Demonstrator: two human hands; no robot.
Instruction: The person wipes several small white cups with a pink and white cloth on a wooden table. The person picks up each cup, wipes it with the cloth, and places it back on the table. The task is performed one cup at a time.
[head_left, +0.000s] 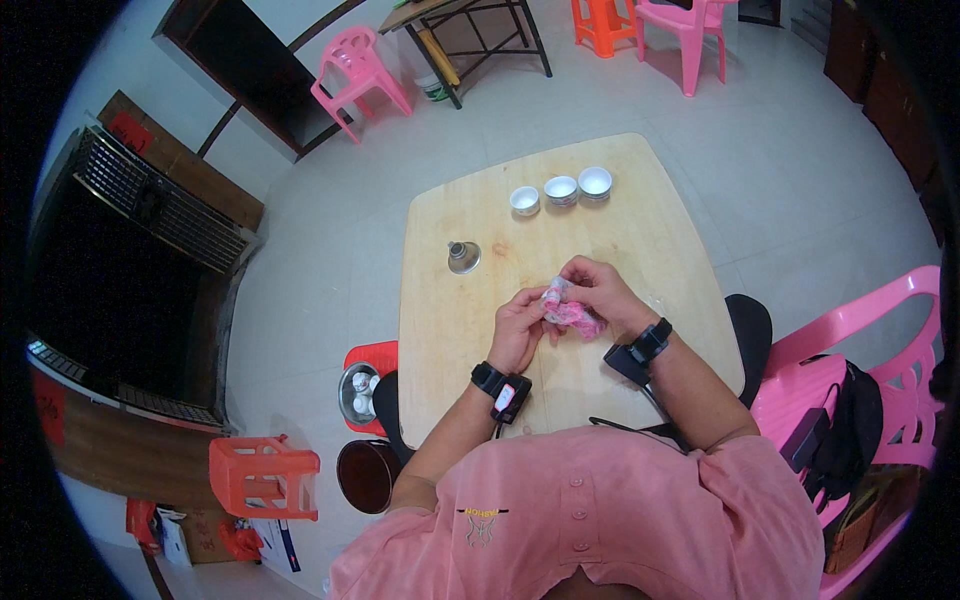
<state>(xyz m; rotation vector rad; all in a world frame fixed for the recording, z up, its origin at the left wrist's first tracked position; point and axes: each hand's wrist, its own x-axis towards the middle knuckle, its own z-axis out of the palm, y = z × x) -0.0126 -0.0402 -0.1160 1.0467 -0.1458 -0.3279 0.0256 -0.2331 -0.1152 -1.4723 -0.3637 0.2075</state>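
My left hand (521, 322) and my right hand (601, 295) meet over the near half of a light wooden table (450, 330). Between them they pinch a crumpled pink-and-white plastic bag (574, 318), the left at its left side and the right at its upper edge. Whether anything is inside the bag I cannot tell. Farther up the table, white porcelain bowls stand in a slanting row: a left one (525, 201), a middle stack (561, 191) and a right stack (595, 183). A metal cone-shaped piece (464, 257) with a narrow neck rests to the left of my hands.
Left of the table, a metal basin (344, 396) of white cups sits on a red stool (371, 352). A dark bucket (367, 476) and an orange stool (264, 457) are nearby. On the right, a pink plastic chair (787, 397) carries a black bag (847, 435).
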